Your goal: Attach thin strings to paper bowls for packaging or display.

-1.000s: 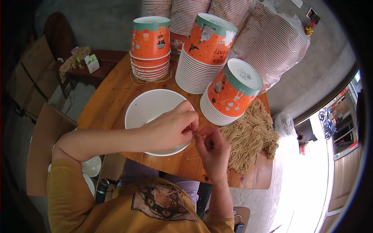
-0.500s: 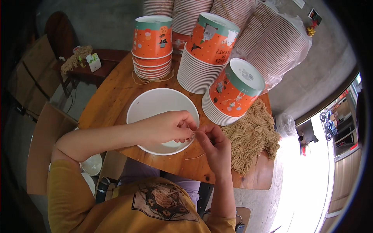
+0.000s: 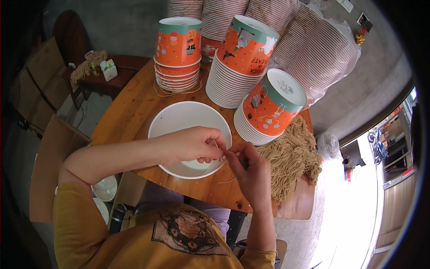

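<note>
as before, both hands pinching twine (image 3: pixel 230 180), bowl (image 3: pixel 179 117) unmoved

Round table (image 3: pixel 134 112): bowl (image 3: pixel 179 121) at near edge, centre. Behind it, three stacks of paper buckets (image 3: pixel 242 67), the rightmost tilted. Heap of twine (image 3: pixel 291 157) right of bowl, before the tilted stack. Both hands meet over bowl's right rim. Small bench (image 3: pixel 121 67) behind-left of table.
</note>
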The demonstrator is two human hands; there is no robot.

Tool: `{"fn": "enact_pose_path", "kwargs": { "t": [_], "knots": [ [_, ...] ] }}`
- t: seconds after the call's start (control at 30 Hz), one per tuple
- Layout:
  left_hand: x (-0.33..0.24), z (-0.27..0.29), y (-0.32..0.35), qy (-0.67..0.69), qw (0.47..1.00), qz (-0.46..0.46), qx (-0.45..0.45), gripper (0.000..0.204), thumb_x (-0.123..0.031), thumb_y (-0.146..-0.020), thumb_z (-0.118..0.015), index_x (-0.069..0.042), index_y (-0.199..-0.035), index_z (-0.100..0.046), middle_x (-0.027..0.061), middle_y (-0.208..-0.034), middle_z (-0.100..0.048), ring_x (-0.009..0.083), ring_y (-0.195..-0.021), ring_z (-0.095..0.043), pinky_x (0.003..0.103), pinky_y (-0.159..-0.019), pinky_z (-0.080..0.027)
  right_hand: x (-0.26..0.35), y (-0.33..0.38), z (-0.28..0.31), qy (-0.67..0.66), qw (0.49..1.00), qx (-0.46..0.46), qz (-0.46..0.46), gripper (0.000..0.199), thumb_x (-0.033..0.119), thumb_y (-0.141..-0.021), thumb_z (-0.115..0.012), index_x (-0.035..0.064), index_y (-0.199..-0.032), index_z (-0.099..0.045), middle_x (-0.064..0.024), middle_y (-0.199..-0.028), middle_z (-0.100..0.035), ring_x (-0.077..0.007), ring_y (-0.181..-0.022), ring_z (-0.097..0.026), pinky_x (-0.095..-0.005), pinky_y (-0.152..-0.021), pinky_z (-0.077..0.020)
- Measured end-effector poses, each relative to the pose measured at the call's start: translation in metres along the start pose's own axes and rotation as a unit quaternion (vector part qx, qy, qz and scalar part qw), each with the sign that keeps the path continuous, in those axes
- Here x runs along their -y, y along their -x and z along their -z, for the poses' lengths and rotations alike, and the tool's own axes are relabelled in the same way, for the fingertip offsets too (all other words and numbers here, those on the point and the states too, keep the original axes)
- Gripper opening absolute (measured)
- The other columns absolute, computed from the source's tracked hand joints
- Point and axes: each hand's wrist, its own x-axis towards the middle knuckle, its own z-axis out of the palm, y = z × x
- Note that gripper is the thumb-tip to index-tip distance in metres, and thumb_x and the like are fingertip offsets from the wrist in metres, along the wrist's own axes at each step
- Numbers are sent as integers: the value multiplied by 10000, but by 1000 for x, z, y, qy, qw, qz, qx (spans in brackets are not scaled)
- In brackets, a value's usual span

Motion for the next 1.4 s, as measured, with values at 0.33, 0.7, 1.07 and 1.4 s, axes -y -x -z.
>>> {"fn": "enact_pose_path", "kwargs": {
  "t": [0.33,0.7,1.07,1.4],
  "knots": [
    [-9,0,-1,-20,1000,6,21,91,-70,-873,-583,-31,-954,-587,7,-847,-592,68,-764,-524,222,-681,-432,1,0,7,17,999,28,9,121,114,-837,-685,54,-867,-584,-40,-537,-480,-147,-459,-450,-297,-471,-381],
    [-9,-11,6,-247,963,-104,-30,141,-96,-830,-594,-27,-949,-567,64,-839,-583,170,-785,-570,306,-717,-461,1,1,11,-11,999,50,-13,136,112,-833,-685,42,-864,-573,-40,-542,-486,-145,-464,-441,-295,-477,-383],
    [1,-9,2,-186,976,-100,-46,136,-93,-863,-568,-38,-988,-564,51,-813,-607,134,-768,-581,296,-702,-465,0,5,4,-16,999,27,-7,105,77,-839,-675,35,-862,-582,-3,-564,-458,-90,-504,-397,-254,-486,-354],
    [4,-6,1,-111,992,-63,-11,179,-91,-858,-603,-11,-1016,-573,61,-896,-632,141,-843,-596,283,-756,-481,4,7,4,24,999,22,18,116,99,-836,-673,59,-874,-570,-45,-556,-489,-176,-466,-475,-314,-474,-391]
  ]
}}
